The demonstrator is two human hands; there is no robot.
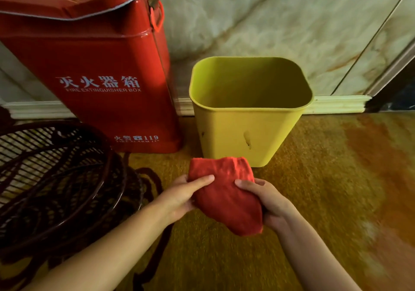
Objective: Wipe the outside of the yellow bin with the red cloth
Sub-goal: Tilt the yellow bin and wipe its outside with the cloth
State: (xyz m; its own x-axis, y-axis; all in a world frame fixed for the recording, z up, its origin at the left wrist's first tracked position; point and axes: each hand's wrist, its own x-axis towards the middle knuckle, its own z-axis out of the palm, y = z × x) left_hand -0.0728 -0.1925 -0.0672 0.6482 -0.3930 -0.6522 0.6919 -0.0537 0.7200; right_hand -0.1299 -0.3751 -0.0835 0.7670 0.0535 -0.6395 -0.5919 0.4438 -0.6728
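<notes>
Both hands, left (179,197) and right (268,203), pinch the soft, limp cloth (226,197) just before the bin (244,133) on the floor. The bin looks light and empty, likely to slide; steady its rim while wiping.

Open carpet (325,189) right of and before the yellow bin (242,133), red fire extinguisher box (101,77) close on its left, wall (269,21) close behind, dark wire basket (56,178) crowding the near left
</notes>
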